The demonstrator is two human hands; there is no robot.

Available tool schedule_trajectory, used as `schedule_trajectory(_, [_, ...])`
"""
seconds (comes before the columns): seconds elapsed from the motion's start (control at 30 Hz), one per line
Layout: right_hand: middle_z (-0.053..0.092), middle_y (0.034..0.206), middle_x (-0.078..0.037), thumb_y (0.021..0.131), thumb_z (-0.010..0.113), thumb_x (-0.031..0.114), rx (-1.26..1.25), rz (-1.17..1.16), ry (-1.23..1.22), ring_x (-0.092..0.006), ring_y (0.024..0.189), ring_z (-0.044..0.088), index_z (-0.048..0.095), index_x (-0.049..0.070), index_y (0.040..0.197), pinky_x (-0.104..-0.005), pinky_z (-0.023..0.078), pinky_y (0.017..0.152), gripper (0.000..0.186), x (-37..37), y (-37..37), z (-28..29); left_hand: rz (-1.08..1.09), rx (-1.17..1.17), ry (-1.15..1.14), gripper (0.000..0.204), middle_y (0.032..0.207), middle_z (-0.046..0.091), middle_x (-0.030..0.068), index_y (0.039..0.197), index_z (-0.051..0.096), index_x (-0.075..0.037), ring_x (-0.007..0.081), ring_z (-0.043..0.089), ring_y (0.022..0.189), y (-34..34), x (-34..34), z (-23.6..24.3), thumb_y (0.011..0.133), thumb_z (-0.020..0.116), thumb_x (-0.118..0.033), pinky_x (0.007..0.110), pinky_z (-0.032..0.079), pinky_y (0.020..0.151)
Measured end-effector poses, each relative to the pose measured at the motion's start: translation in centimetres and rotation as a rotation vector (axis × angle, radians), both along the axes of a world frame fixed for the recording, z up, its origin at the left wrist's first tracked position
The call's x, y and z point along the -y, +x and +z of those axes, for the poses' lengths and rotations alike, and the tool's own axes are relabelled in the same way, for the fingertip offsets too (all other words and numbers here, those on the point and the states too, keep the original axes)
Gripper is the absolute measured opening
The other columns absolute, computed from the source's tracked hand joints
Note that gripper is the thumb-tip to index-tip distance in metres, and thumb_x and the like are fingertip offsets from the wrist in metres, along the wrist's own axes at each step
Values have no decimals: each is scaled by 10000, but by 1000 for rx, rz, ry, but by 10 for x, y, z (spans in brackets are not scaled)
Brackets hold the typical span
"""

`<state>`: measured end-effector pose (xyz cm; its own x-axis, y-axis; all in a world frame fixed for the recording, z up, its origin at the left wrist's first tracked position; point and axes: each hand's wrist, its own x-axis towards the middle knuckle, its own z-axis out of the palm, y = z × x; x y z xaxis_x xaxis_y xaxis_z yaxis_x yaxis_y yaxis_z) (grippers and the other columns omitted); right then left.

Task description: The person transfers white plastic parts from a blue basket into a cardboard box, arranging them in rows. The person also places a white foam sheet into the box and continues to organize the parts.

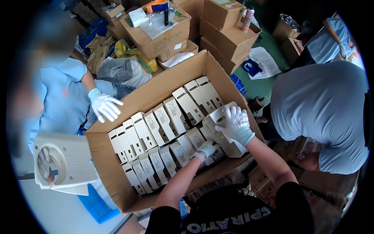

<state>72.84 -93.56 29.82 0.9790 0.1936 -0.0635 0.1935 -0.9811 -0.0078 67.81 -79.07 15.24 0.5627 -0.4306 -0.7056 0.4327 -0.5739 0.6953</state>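
While the tilted cream housing (230,146) sat at the carton's (102,163) 3 o'clock end, long axis roughly 11-to-5, it lay under the right hand (235,126) and toward that hand's 7 o'clock; right was nearer, thumb and fingers clamped on its upper part. Left hand (207,149) was at the housing's 8 o'clock, over the near row of housings (167,160), fingers partly hidden, couldn't tell if gripping. Farther out, a co-worker's gloved hand (106,107) hung open by the carton's 10 o'clock rim, another co-worker (319,113) bent over at 3.
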Motion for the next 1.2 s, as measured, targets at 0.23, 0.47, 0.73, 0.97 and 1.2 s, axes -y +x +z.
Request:
schedule_trajectory(0.23, [480,1097,-169,799,586,280,280,137,366,-323,1015,503,478,54,1123,-413,453,808,410,10,16,17,435,369,143,418,807,611,114,1068,490,30,202,627,624,-4,-48,-39,810,626,-270,305,521,552])
schedule_trajectory(0.47, [635,956,-147,871,311,593,-560,212,-164,-304,998,561,645,84,1013,-411,399,891,625,-6,82,10,512,247,-192,801,1189,512,213,1372,244,-19,250,582,973,24,-20,-36,767,643,-361,288,438,848])
schedule_trajectory(0.73, [614,1007,-119,859,440,483,-245,272,201,-316,971,556,597,134,1063,-433,416,867,434,12,60,-7,190,328,138,841,1138,535,283,1382,250,-25,332,545,1057,14,-28,6,763,574,-492,374,414,900])
schedule_trajectory(0.97, [550,1008,-199,689,625,526,-327,140,-69,-333,1007,525,387,19,1255,-417,418,882,796,-13,0,58,422,475,189,728,1231,475,255,1332,358,-78,385,497,1089,23,-53,4,734,630,-392,415,403,935])
schedule_trajectory(1.2, [474,1054,-197,647,676,302,56,-27,61,-369,1051,434,345,107,1308,-491,266,1007,765,-7,-4,-25,363,366,151,765,1308,421,221,1377,278,-83,367,442,1180,38,-25,33,766,581,-429,390,380,971])
